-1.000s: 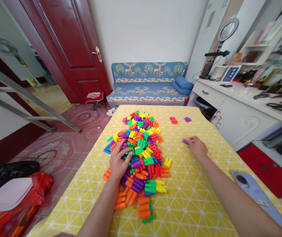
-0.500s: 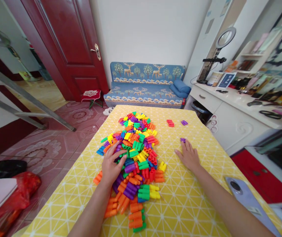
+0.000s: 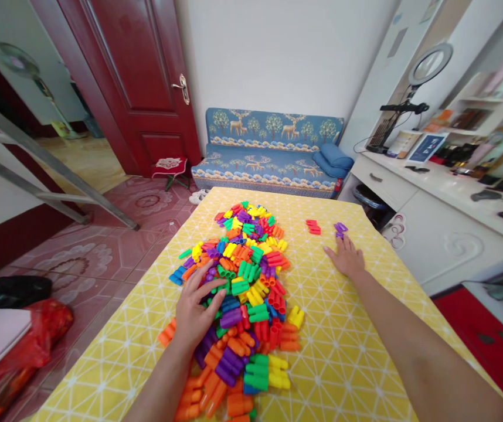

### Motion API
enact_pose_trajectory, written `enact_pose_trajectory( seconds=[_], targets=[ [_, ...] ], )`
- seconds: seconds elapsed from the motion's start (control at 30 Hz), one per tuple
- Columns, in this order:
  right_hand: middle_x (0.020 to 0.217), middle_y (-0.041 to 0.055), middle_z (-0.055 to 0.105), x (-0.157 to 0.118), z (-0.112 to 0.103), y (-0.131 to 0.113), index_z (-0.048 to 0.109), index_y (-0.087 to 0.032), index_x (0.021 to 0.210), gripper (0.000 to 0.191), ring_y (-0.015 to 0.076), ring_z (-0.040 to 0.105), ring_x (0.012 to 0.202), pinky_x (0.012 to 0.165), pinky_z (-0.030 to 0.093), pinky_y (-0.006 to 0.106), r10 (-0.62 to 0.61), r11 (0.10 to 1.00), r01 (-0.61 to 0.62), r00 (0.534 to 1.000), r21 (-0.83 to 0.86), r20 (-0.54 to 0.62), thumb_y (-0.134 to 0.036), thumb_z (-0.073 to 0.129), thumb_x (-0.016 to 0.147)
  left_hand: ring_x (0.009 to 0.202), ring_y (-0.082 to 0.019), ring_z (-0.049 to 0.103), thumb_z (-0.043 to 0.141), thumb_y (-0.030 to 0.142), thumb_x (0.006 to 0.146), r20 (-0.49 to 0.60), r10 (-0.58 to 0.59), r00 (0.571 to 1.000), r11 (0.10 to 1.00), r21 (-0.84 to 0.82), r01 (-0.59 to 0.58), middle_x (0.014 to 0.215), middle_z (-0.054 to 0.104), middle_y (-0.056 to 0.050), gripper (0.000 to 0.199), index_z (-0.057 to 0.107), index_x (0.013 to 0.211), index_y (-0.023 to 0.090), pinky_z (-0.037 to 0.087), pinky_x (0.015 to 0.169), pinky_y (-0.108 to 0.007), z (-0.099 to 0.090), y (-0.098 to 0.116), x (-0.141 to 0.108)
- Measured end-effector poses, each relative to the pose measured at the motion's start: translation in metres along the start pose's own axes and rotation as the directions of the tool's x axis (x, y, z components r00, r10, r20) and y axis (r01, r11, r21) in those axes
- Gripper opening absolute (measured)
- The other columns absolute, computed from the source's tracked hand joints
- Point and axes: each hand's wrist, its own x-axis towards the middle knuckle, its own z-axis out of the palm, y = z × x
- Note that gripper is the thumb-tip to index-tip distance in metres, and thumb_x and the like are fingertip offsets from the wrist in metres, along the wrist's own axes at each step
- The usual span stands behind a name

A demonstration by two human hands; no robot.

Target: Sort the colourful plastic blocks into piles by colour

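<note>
A long pile of plastic bullet-shaped building blocks [image 3: 238, 287] in orange, purple, green, yellow, red and blue lies on the table. My left hand [image 3: 196, 308] rests over the pile's left side with its fingers spread, touching blocks but gripping none that I can see. At the right, my right hand [image 3: 347, 256] lies low over the table, fingers stretched and thumb apart. Its fingertips are at a small purple block [image 3: 339, 234], partly hidden by them. Just beyond are more purple blocks [image 3: 340, 227]. Red blocks [image 3: 313, 227] lie to their left.
A yellow patterned cloth [image 3: 330, 351] covers the table. Beyond its far edge stands a blue sofa [image 3: 273, 152]. A white dresser [image 3: 431, 217] with many items is on the right, a metal ladder [image 3: 58, 170] and a red bag [image 3: 51, 331] on the left.
My right hand has moved forward with the purple block, which now lies close to the other purple blocks. My left hand stays over the pile. The view has shifted slightly.
</note>
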Motion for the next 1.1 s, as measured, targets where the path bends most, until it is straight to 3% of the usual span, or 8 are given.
enact_pose_trajectory(
  seconds=[0.33, 0.5, 0.6, 0.7, 0.8, 0.87, 0.93, 1.1],
  targets=[
    [0.16, 0.0138, -0.007, 0.001, 0.001, 0.0, 0.019, -0.015, 0.153, 0.084, 0.0348, 0.014, 0.145, 0.113, 0.016, 0.058, -0.005, 1.0, 0.006, 0.999, 0.01, -0.036, -0.07, 0.016, 0.089, 0.124, -0.027, 0.053, 0.062, 0.037, 0.086, 0.008, -0.015, 1.0, 1.0, -0.002, 0.015, 0.142, 0.051, 0.0, 0.019, 0.074, 0.099, 0.032, 0.045, 0.103, -0.047, -0.001, 0.001, 0.0],
    [0.16, 0.0168, 0.009, -0.03, 0.004, -0.02, 0.023, -0.014, 0.152, 0.081, 0.0342, 0.012, 0.146, 0.113, 0.014, 0.058, -0.06, 0.998, 0.061, 0.997, 0.035, -0.037, -0.067, 0.02, 0.091, 0.124, -0.027, 0.054, 0.063, 0.037, 0.085, -0.003, -0.012, 1.0, 1.0, -0.01, 0.012, 0.142, 0.052, 0.0, 0.018, 0.074, 0.099, 0.031, 0.045, 0.105, -0.046, -0.001, 0.002, 0.0],
    [0.158, 0.0165, 0.018, -0.053, 0.009, -0.048, 0.027, -0.014, 0.15, 0.079, 0.0333, 0.013, 0.146, 0.114, 0.01, 0.059, -0.109, 0.977, 0.118, 0.992, 0.18, -0.056, -0.065, 0.027, 0.09, 0.125, -0.026, 0.053, 0.062, 0.037, 0.086, 0.0, -0.012, 1.0, 1.0, -0.013, 0.012, 0.142, 0.052, 0.0, 0.019, 0.074, 0.099, 0.031, 0.043, 0.106, -0.046, 0.0, 0.002, 0.0],
    [0.154, 0.014, 0.03, -0.076, 0.016, -0.087, 0.03, -0.019, 0.148, 0.073, 0.0284, 0.023, 0.144, 0.116, 0.013, 0.057, -0.182, 0.851, 0.209, 0.978, 0.481, -0.102, -0.064, 0.03, 0.09, 0.125, -0.026, 0.053, 0.061, 0.038, 0.087, -0.006, -0.017, 1.0, 1.0, -0.014, 0.017, 0.141, 0.052, -0.001, 0.019, 0.074, 0.099, 0.031, 0.043, 0.106, -0.046, 0.0, 0.001, -0.001],
    [0.15, 0.0134, 0.04, -0.096, 0.02, -0.126, 0.032, -0.021, 0.147, 0.071, 0.0236, 0.038, 0.138, 0.114, 0.028, 0.048, -0.243, 0.574, 0.287, 0.954, 0.767, -0.175, -0.063, 0.036, 0.09, 0.126, -0.026, 0.052, 0.061, 0.037, 0.087, -0.015, -0.016, 1.0, 1.0, -0.014, 0.016, 0.142, 0.052, -0.001, 0.019, 0.074, 0.099, 0.031, 0.043, 0.106, -0.046, 0.0, 0.002, -0.001],
    [0.146, 0.0116, 0.045, -0.106, 0.021, -0.146, 0.039, -0.023, 0.143, 0.067, 0.0228, 0.045, 0.132, 0.11, 0.035, 0.044, -0.256, 0.459, 0.327, 0.939, 0.826, -0.23, -0.06, 0.045, 0.087, 0.126, -0.026, 0.052, 0.061, 0.038, 0.087, -0.014, -0.015, 1.0, 1.0, -0.014, 0.015, 0.142, 0.052, -0.001, 0.019, 0.074, 0.099, 0.031, 0.043, 0.106, -0.047, 0.0, 0.002, -0.001],
    [0.138, 0.0087, 0.054, -0.114, 0.018, -0.158, 0.051, -0.025, 0.133, 0.057, 0.0233, 0.05, 0.127, 0.109, 0.037, 0.045, -0.257, 0.438, 0.359, 0.929, 0.824, -0.268, -0.055, 0.054, 0.084, 0.125, -0.026, 0.053, 0.061, 0.038, 0.087, -0.011, -0.016, 1.0, 1.0, -0.018, 0.016, 0.141, 0.053, -0.001, 0.019, 0.074, 0.098, 0.031, 0.043, 0.106, -0.047, 0.0, 0.003, 0.0],
    [0.113, 0.0077, 0.068, -0.133, 0.01, -0.158, 0.059, -0.022, 0.115, 0.043, 0.0218, 0.064, 0.102, 0.098, 0.048, 0.042, -0.191, 0.275, 0.349, 0.933, 0.896, -0.305, -0.043, 0.062, 0.078, 0.124, -0.025, 0.054, 0.061, 0.038, 0.087, -0.02, -0.026, 0.999, 0.999, -0.028, 0.025, 0.14, 0.053, -0.002, 0.019, 0.074, 0.098, 0.03, 0.043, 0.105, -0.046, 0.0, 0.002, 0.0]
  ],
)
